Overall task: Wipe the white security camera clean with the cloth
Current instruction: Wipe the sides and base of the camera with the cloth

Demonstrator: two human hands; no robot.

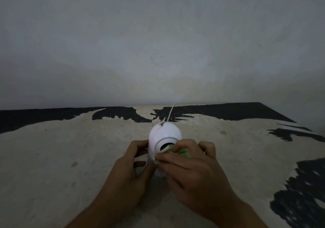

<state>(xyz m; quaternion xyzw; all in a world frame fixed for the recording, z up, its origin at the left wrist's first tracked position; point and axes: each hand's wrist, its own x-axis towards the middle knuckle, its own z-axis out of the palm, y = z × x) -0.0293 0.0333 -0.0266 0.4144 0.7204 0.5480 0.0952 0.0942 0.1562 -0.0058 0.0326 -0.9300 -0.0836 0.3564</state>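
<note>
Two hands work at one small object, both close to the viewer. The right hand (190, 168) is closed on a bunched cloth (182, 153), pale green and whitish, its fingers curled over the wad and pressing it against the front of the white security camera (164, 134), right at the dark lens opening. The left hand (130, 164) wraps the camera's left side, thumb and fingers clamped on the shell to steady it.

The camera stands on a worn tabletop (70, 148), pale with black patches, roughly at its middle. Its body is a smooth, rounded, egg-like shell, probably light hard plastic, so it would likely slide or tip under a sideways rub unless held. The glossy curve offers little purchase; the lower body and base, where the left hand already sits, look like the safest place to hold. The lens area is probably the most delicate part and calls for light pressure. The cloth is soft and limp, and conforms to the curve only where the fingers back it.

Behind, a thin white cable (170, 112) runs from the camera's top towards the grey wall (158, 34); tugging it could topple the unit
</note>
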